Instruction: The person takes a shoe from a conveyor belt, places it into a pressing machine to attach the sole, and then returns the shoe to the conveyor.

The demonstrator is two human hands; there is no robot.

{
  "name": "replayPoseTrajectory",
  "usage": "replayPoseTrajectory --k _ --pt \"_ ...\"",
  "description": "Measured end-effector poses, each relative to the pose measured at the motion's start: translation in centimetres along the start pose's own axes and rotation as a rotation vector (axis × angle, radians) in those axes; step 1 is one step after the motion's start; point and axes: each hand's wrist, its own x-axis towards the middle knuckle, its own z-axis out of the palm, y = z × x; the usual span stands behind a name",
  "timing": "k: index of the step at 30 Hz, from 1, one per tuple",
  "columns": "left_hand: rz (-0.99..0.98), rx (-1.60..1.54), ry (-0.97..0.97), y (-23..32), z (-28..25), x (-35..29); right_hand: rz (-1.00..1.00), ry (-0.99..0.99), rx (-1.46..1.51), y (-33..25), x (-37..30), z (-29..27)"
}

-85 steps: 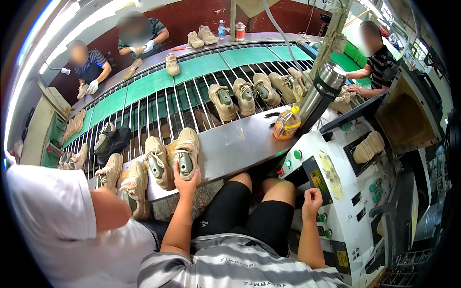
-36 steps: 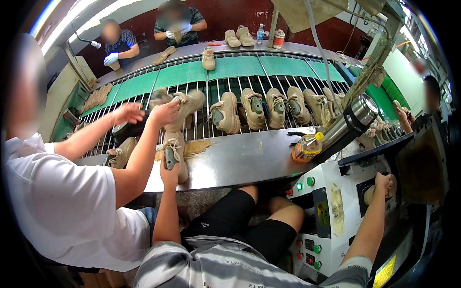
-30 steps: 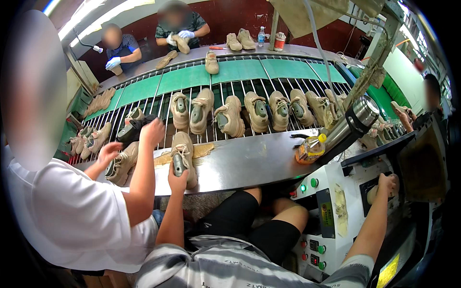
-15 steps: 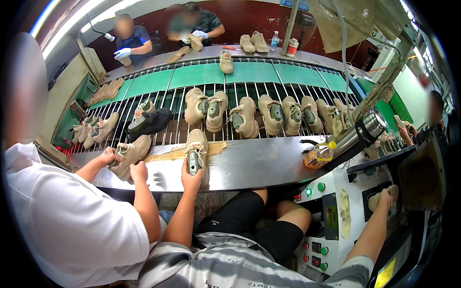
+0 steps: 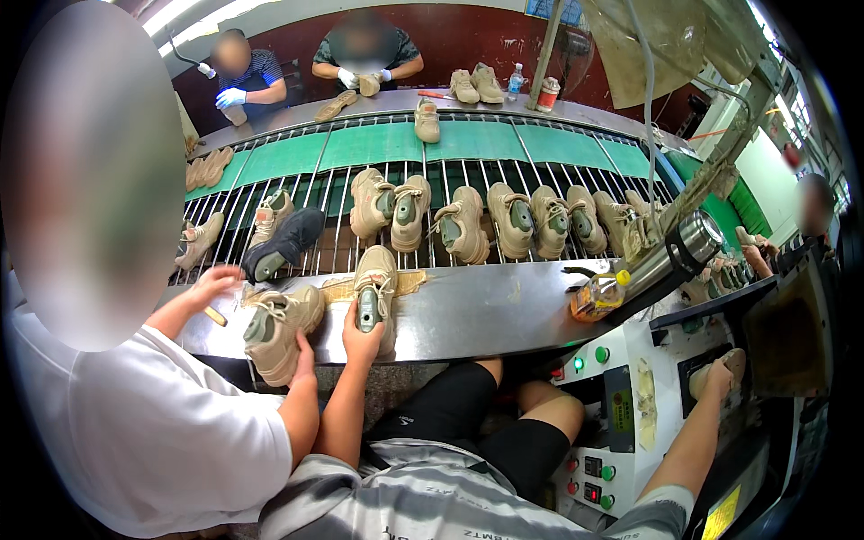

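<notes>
Head view: a barred conveyor (image 5: pixel 378 144) bearing beige shoes (image 5: pixel 463 236) runs beyond a steel ledge (image 5: pixel 490 308), with a white machine (image 5: pixel 670 409) at my right. One tan lace-up (image 5: pixel 376 264) lies toe-away on the ledge, clasped near its heel by my left hand (image 5: pixel 362 338); my right hand (image 5: pixel 717 379) covers another lace-up (image 5: pixel 736 362) at the machine, grip unclear.

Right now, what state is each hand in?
Left hand: holding a tan lace-up shoe by its heel.
Right hand: closed on another tan shoe at the white machine.
</notes>
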Motion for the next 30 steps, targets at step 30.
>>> replayPoseTrajectory --k 30 --pt "0.079 -0.007 0.112 1.0 0.4 -0.9 0.049 0.105 -0.065 -1.0 -3.0 -0.1"
